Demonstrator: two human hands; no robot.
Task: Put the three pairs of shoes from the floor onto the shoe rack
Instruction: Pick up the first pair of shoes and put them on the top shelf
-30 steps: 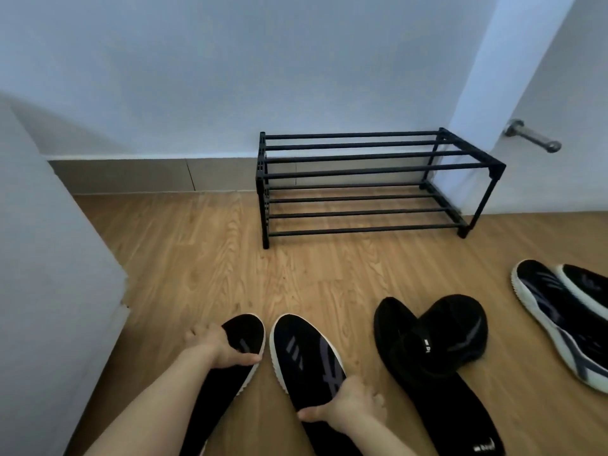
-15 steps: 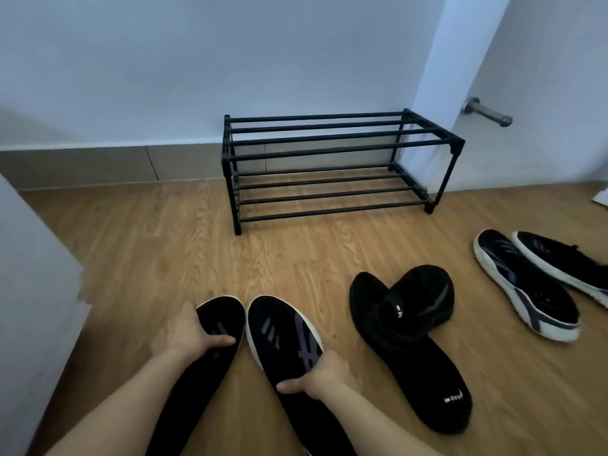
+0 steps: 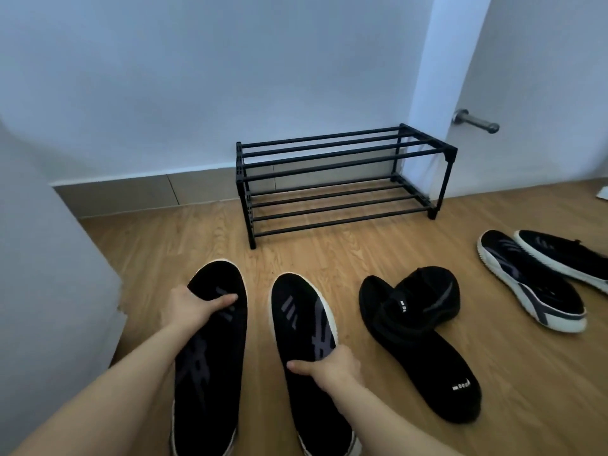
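My left hand (image 3: pixel 194 306) grips the left black shoe (image 3: pixel 210 366) of a white-soled pair near its toe. My right hand (image 3: pixel 332 366) grips the right black shoe (image 3: pixel 301 327) of that pair at mid-length. Both shoes point toward the black two-tier shoe rack (image 3: pixel 342 179), which stands bare against the wall. An all-black pair (image 3: pixel 418 340) lies to the right, one shoe resting across the other. A third pair, black with white soles (image 3: pixel 533 281), lies at the far right.
Wooden floor (image 3: pixel 329 258) stretches between the shoes and the rack. A white cabinet side (image 3: pixel 49 258) stands close at my left. A door with a metal stopper (image 3: pixel 477 121) is right of the rack. A white scrap (image 3: pixel 603 192) lies at the right edge.
Both hands have tightened on the pair and the shoes have come up and forward toward the rack. The view has shifted so the rack sits further right.
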